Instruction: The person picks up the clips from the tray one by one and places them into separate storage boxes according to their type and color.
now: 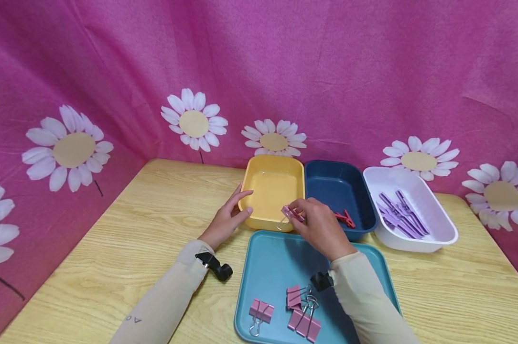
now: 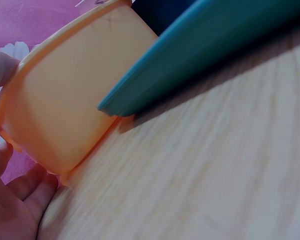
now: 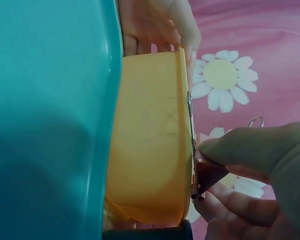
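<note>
Backing the table (image 1: 164,215) (wood-grained) hangs daisy-print cloth (image 1: 328,57).

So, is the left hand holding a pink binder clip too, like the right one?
No, the left hand holds the yellow bin, while the right hand pinches a pink binder clip.

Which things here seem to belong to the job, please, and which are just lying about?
Likely in use:
pink binder clip, pinched by the right hand
yellow bin, held by the left hand
teal tray, with more pink clips

Apparently just nearby:
navy bin, with red items
pale bin, with slim purple items
</note>
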Demonstrator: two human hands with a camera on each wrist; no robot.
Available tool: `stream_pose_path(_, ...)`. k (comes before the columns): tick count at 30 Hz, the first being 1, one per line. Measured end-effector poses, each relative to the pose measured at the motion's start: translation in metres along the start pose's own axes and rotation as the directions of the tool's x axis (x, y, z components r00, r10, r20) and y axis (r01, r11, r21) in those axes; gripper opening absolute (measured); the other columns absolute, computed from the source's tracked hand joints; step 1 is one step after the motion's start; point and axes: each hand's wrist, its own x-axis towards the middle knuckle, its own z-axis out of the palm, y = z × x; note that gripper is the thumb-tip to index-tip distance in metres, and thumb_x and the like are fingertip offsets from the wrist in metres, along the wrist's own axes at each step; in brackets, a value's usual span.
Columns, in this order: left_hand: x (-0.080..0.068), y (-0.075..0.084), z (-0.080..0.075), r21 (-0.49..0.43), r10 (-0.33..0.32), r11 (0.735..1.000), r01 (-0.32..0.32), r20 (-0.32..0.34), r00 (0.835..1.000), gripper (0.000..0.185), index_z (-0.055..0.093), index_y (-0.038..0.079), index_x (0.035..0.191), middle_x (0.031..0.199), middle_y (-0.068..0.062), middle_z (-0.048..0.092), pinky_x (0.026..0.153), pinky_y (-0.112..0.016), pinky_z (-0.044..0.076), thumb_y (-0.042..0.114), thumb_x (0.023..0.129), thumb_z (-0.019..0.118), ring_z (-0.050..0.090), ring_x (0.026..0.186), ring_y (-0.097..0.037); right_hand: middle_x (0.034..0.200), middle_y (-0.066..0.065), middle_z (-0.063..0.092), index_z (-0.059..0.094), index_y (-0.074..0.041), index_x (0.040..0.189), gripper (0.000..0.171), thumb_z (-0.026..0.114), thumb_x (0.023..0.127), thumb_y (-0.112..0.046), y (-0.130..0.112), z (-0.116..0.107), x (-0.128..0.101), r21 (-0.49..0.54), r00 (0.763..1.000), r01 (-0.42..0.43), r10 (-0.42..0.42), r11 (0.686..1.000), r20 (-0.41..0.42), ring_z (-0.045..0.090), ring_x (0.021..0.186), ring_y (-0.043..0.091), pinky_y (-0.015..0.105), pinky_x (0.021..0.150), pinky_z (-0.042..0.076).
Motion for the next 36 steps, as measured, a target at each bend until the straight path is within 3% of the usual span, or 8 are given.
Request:
stream_pose_path(14,0.000,0.001,-0.001,0.016,-0.013,1.000,0.013,0.004,1.000,0.048,0.046,0.030,0.142,0.160,0.011,0.011,0.112,-0.032,0.031,0.031,0.097,0.060,0.026,0.142,-0.015,0.095,0.004,0.063,0.073,-0.014,0.108,0.026,0.071,0.088,-0.031,-0.001,0.004,0.000,-0.019,1.000,-0.011,0.011,1.000,-0.010,0.058,0.082,0.019,0.031,0.067,0.052)
stream_pose_path(21,-0.011,0.037,-0.002,0.015,-0.037,0.999,0.037,0.038,0.999,0.050,0.042,0.011,0.146,0.162,-0.005,0.007,0.113,-0.036,0.029,0.019,0.099,0.056,0.024,0.143,-0.024,0.095,0.004,0.062,0.072,-0.014,0.113,0.032,0.069,0.089,-0.034,-0.001,0.004,0.000,-0.024,0.999,-0.052,0.052,0.998,0.012,0.059,0.085,0.019,0.031,0.067,0.055)
stream_pose_path(23,-0.012,0.038,-0.002,0.019,-0.035,0.999,0.035,0.040,0.999,0.050,0.041,0.011,0.146,0.162,-0.006,0.007,0.112,-0.034,0.030,0.019,0.099,0.056,0.027,0.142,-0.024,0.095,0.004,0.062,0.072,-0.013,0.114,0.033,0.069,0.089,-0.035,-0.001,0.003,0.000,-0.021,0.998,-0.064,0.065,0.998,0.020,0.059,0.087,0.020,0.032,0.068,0.055)
stream_pose_path(26,-0.011,0.036,-0.002,0.020,-0.034,0.999,0.034,0.042,0.999,0.050,0.041,0.011,0.146,0.162,-0.007,0.007,0.111,-0.033,0.031,0.019,0.099,0.056,0.028,0.141,-0.024,0.095,0.004,0.062,0.072,-0.013,0.113,0.033,0.069,0.089,-0.036,-0.001,0.004,0.000,-0.012,0.997,-0.070,0.070,0.997,0.025,0.059,0.087,0.020,0.031,0.067,0.056)
stream_pose_path(33,0.000,0.006,-0.001,0.004,-0.027,1.000,0.027,0.028,0.999,0.051,0.043,0.020,0.146,0.161,0.004,0.007,0.112,-0.033,0.030,0.025,0.098,0.058,0.026,0.142,-0.020,0.094,0.004,0.063,0.072,-0.012,0.112,0.034,0.068,0.090,-0.037,-0.001,0.003,0.000,-0.007,0.998,-0.056,0.056,0.998,0.016,0.059,0.086,0.019,0.031,0.068,0.055)
stream_pose_path(36,0.001,0.001,-0.001,0.005,-0.017,1.000,0.017,0.017,1.000,0.050,0.044,0.024,0.145,0.161,0.008,0.008,0.112,-0.033,0.029,0.027,0.097,0.059,0.026,0.142,-0.018,0.095,0.005,0.063,0.072,-0.010,0.113,0.036,0.069,0.089,-0.037,-0.001,0.003,0.000,-0.013,0.999,-0.046,0.046,0.999,0.010,0.058,0.085,0.020,0.032,0.068,0.055)
